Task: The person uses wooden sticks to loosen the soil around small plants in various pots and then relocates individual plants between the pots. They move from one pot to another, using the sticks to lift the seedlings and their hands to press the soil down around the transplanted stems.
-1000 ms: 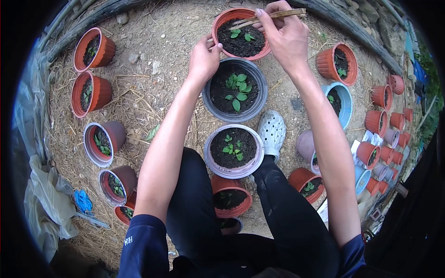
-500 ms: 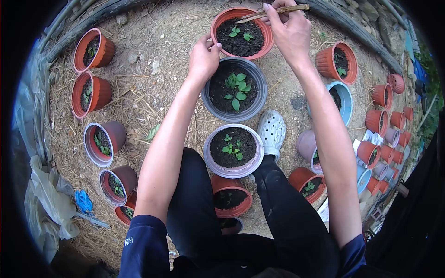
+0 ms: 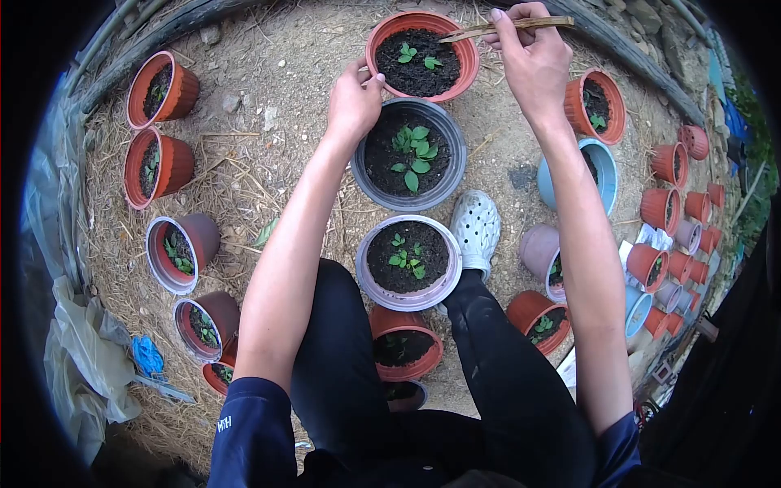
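Note:
At the top of the head view, a reddish-orange plastic pot (image 3: 465, 75) of dark soil holds small green seedlings (image 3: 407, 53). My left hand (image 3: 355, 103) is closed on its left rim, fingers behind the wall and thumb in front. My right hand (image 3: 534, 71), to the pot's right, pinches a flat wooden stick (image 3: 476, 32). The stick's tip overlaps the right part of the soil, and its other end sticks out past my knuckles. Just below stands a dark grey pot (image 3: 458, 175) with a larger leafy plant (image 3: 415, 154).
A pale lilac pot (image 3: 366, 281) with seedlings stands between my legs, beside my white clog (image 3: 475, 232). Orange and lilac pots line the left, near crumpled plastic sheeting (image 3: 85, 358). A light blue pot (image 3: 604, 183) and several others are on the right. Wooden poles (image 3: 154, 37) edge the ground.
My right hand has moved right with the stick, drawing its tip from the soil's upper middle toward the right side. My left hand stays on the pot's rim.

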Motion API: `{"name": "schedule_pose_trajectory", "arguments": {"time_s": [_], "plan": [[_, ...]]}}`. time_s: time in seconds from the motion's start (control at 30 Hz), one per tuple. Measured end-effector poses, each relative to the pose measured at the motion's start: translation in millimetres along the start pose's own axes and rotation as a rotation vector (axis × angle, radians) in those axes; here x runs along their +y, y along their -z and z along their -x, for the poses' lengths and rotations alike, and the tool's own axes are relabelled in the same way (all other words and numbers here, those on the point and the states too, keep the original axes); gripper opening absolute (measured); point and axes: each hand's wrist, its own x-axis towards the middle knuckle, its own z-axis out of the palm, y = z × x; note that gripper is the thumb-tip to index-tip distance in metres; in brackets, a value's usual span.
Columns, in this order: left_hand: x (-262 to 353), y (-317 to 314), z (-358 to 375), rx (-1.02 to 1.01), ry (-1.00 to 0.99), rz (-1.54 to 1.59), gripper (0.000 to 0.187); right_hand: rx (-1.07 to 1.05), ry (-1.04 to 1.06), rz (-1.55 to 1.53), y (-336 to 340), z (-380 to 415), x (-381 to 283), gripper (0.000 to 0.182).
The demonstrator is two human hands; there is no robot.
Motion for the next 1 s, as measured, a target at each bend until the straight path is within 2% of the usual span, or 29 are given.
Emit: {"name": "schedule_pose_trajectory", "arguments": {"time_s": [0.03,0.23,0.37,0.47,0.53,0.63,0.77,0.87,0.93,1.0], "plan": [[1.0,0.4,0.7,0.001,0.001,-0.009,0.048,-0.008,0.016,0.111,3.8,0.5,0.0,0.016],[1.6,-0.1,1.3,0.001,0.009,-0.021,0.049,-0.007,0.02,0.025,13.5,5.8,-8.7,0.016],[0.2,-1.5,1.3,0.006,0.013,0.003,0.049,-0.035,0.042,0.085,13.6,6.4,-4.2,0.014],[-1.9,-2.1,1.2,0.04,-0.016,0.019,0.047,-0.048,0.051,0.112,8.9,12.4,-2.8,0.019],[-0.8,-1.6,2.2,0.04,-0.016,0.006,0.047,-0.117,0.06,0.015,4.1,18.5,1.2,0.018],[-3.4,-2.2,0.7,0.036,-0.016,0.014,0.047,-0.101,0.154,-0.016,0.6,19.6,5.2,0.019],[1.1,-0.1,3.3,0.033,-0.004,0.015,0.047,-0.091,0.138,-0.147,1.4,22.1,-0.6,0.019],[0.3,0.2,2.6,0.006,0.017,-0.014,0.047,-0.094,0.124,-0.096,4.7,23.1,1.4,0.018],[-3.6,-1.5,0.9,0.032,-0.003,0.006,0.047,-0.072,0.172,0.055,5.4,23.6,5.8,0.019],[-3.1,-1.4,1.0,0.029,-0.007,0.006,0.047,-0.083,0.156,0.035,4.8,24.8,6.8,0.018]]}}
